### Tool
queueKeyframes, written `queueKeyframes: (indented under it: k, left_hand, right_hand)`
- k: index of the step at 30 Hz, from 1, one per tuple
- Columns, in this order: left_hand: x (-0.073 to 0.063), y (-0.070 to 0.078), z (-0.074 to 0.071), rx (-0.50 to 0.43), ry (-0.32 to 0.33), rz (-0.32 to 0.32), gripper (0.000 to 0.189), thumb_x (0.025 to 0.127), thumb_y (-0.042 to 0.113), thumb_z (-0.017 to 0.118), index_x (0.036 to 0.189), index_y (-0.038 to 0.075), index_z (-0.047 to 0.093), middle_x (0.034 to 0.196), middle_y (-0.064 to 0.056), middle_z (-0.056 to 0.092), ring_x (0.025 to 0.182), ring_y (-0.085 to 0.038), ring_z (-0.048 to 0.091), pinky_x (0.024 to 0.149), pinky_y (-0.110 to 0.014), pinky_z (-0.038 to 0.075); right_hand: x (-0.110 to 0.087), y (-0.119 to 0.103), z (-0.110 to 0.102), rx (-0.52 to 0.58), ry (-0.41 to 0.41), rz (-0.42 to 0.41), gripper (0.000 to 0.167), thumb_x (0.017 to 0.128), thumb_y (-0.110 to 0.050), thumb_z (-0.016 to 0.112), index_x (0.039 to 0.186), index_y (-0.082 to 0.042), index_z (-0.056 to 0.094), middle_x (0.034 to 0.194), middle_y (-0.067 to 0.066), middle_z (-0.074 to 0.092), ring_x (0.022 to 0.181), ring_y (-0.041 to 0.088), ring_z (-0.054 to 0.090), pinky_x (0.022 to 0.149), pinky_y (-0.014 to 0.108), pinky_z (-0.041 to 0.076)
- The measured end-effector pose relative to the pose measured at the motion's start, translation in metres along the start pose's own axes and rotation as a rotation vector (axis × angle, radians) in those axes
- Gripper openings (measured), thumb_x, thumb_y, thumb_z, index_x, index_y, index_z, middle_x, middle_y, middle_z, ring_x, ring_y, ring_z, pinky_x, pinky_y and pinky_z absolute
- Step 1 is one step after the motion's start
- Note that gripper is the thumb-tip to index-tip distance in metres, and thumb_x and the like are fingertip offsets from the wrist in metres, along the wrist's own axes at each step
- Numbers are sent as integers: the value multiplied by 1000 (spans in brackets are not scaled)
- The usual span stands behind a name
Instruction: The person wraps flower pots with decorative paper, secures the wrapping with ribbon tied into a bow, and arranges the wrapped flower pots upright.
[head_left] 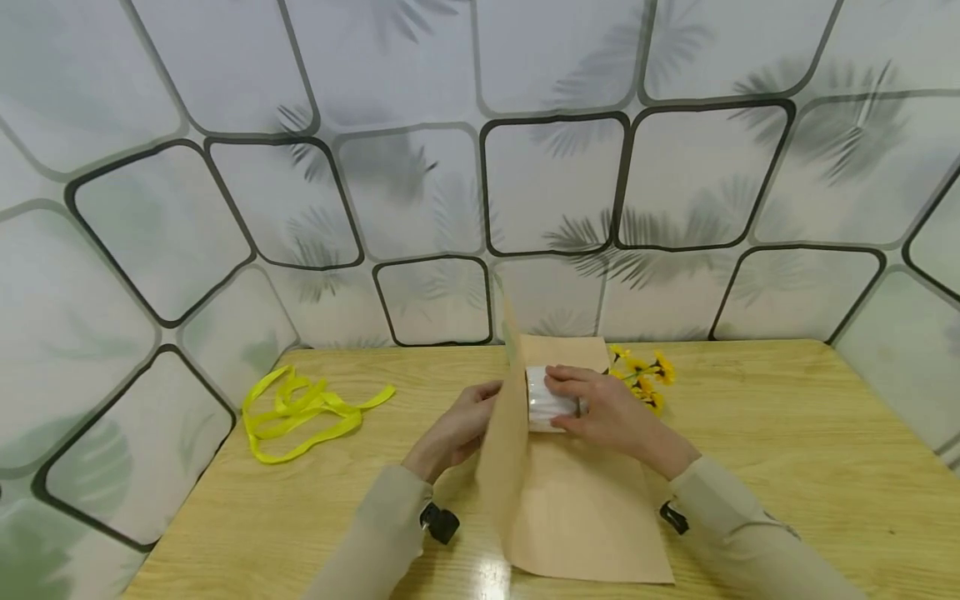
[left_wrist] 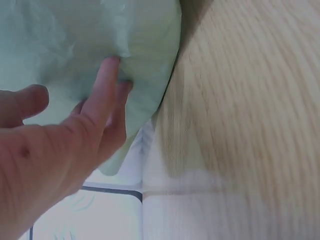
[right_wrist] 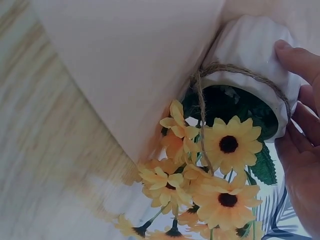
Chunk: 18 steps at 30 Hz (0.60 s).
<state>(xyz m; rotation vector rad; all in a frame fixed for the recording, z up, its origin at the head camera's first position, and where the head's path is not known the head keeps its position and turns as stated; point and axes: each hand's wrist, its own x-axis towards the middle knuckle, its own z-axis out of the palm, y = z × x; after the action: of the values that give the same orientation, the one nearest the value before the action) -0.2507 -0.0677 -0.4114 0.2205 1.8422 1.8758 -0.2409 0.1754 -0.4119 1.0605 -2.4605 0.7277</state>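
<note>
A white ribbed flowerpot [head_left: 542,398] lies on its side over a sheet of brown wrapping paper [head_left: 592,525]. Yellow artificial flowers [right_wrist: 228,145] with dark centres come out of its mouth, and twine [right_wrist: 240,70] circles the pot near the rim. My right hand [head_left: 611,417] grips the pot, thumb on one side and fingers on the other. The paper's left part stands raised against the pot's base. From outside, my left hand [head_left: 461,425] touches that raised part; in the left wrist view its fingertips press the pale green face [left_wrist: 145,45], thumb apart.
A loose yellow ribbon [head_left: 307,412] lies in loops on the left of the wooden table [head_left: 787,467]. Behind the table hangs a patterned cloth backdrop [head_left: 555,183]. Black straps [head_left: 442,523] show at both wrists.
</note>
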Motion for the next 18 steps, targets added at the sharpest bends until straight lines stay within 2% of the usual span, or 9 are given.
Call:
queueKeyframes:
  k: [2, 3, 5, 11, 15, 16, 18]
  left_hand:
    - [1, 0, 2, 1, 9, 1, 45, 110, 24, 48, 149, 2, 47, 129, -14, 65, 105, -23, 72, 85, -32, 62]
    - [2, 0, 5, 2, 21, 1, 47, 110, 24, 48, 152, 3, 45, 138, -18, 59, 114, -29, 70, 92, -38, 61]
    - [4, 0, 9, 16, 47, 11, 45, 110, 23, 50, 149, 2, 48, 139, -22, 57, 120, -36, 67, 97, -45, 58]
    - [6, -1, 18, 129, 145, 88, 41, 107, 26, 56, 138, -1, 57, 132, -25, 61, 109, -35, 71, 88, -45, 62]
    - [8, -1, 21, 154, 177, 128, 41, 106, 25, 59, 138, 0, 56, 136, -23, 57, 112, -34, 69, 87, -45, 62]
    - [8, -1, 21, 154, 182, 137, 42, 105, 24, 60, 140, 2, 55, 138, -22, 56, 114, -34, 68, 87, -44, 62]
    - [9, 1, 22, 161, 188, 160, 44, 105, 24, 61, 144, 7, 54, 142, -21, 54, 117, -35, 66, 86, -44, 63]
  right_hand:
    - [0, 1, -1, 7, -6, 6, 54, 80, -8, 87, 127, 7, 68, 137, 22, 65, 121, 38, 66, 91, 47, 59]
    - [0, 1, -1, 12, -10, 6, 53, 80, -8, 87, 127, 7, 68, 137, 23, 64, 121, 39, 66, 91, 47, 59]
    - [0, 2, -2, 15, -18, 7, 52, 80, -8, 87, 127, 8, 68, 137, 22, 64, 122, 38, 66, 91, 47, 59]
    - [2, 1, -3, 26, -5, -3, 51, 79, -7, 87, 124, 9, 69, 135, 24, 66, 121, 39, 66, 90, 47, 59]
    - [2, 0, -3, 28, -1, 5, 48, 79, -8, 87, 123, 4, 72, 132, 23, 67, 118, 38, 68, 87, 45, 61]
    - [2, 0, -3, 23, 1, 9, 46, 79, -8, 88, 122, 2, 73, 132, 22, 68, 114, 37, 70, 85, 43, 62]
    - [2, 1, -2, 23, 1, 18, 42, 80, -6, 86, 120, -1, 75, 130, 20, 69, 98, 29, 74, 76, 37, 62]
